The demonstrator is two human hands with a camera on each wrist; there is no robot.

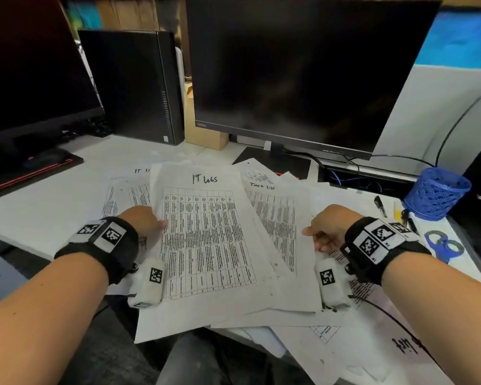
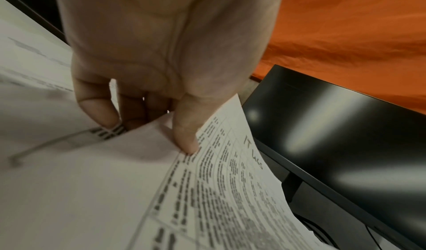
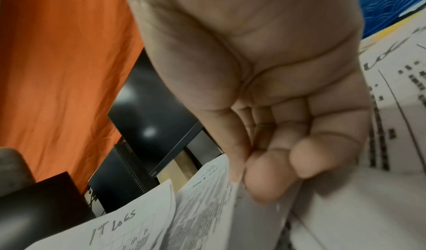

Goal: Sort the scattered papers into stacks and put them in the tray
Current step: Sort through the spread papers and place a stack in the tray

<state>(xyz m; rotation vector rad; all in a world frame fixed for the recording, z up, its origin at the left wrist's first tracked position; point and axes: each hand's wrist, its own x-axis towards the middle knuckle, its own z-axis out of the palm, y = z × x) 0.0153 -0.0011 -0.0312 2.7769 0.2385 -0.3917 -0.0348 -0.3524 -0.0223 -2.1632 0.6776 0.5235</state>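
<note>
While both forearms reached over the desk edge, the left hand (image 1: 145,220) pinched the left margin of the "IT Logs" sheet (image 1: 203,240), thumb on top and the other fingers curled beneath it, as the left wrist view showed. Opposite, the right hand (image 1: 326,232) had its thumb and curled fingers closed on the edge of the papers under that sheet, among them the "Task List" page (image 1: 275,215); exactly how many sheets it held could not be told. Nearest the body, another task page (image 1: 372,345) lay upside down and overhung the desk (image 1: 34,218). A further IT log page (image 1: 128,190) peeked out on the left, partly under the held sheet.

Judging by this overlap, sorting had barely begun: the two kinds were mixed in one loose fan, no squared stack was visible, and no tray could be made out in any view. Beyond the papers stood the monitor (image 1: 303,73), with a blue mesh cup (image 1: 436,193), pens and scissors (image 1: 442,245) off to the right.
</note>
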